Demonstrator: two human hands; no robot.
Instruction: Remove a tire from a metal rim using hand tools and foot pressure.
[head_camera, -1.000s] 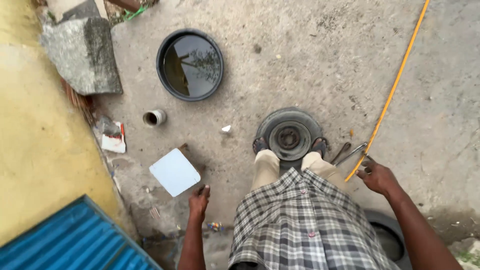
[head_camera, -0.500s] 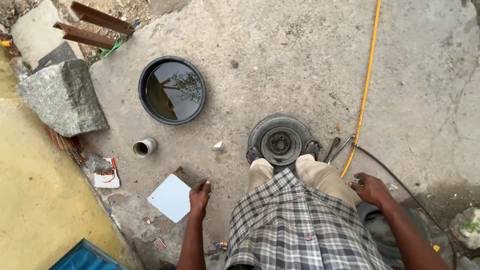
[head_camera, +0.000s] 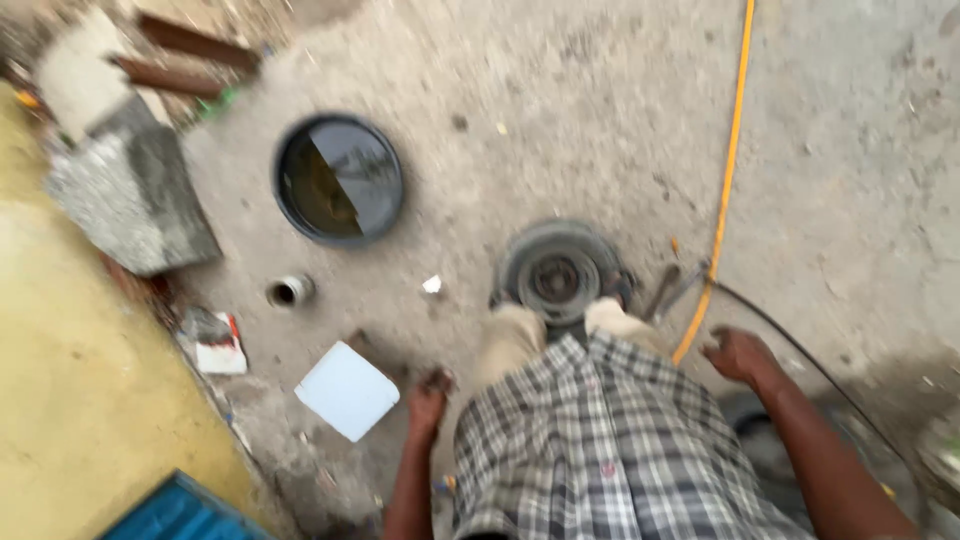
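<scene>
I look down at my checked shirt and pale trousers above a round dark metal disc lying on the concrete by my feet. My left hand hangs at my side near a white square tile, holding nothing that I can see. My right hand is out to the right, close to a yellow hose and a thin black cable; its fingers are curled, and the blur hides whether it grips anything. Two metal tools lie just right of the disc.
A black round tub of dark water stands at upper left. A grey stone block, rusty metal bars, a small metal can and a crumpled packet lie along a yellow wall. A blue corrugated sheet shows bottom left.
The view has swung and become blurred. My right hand has dropped lower and away from the tools beside the disc. My left hand stays at my side.
</scene>
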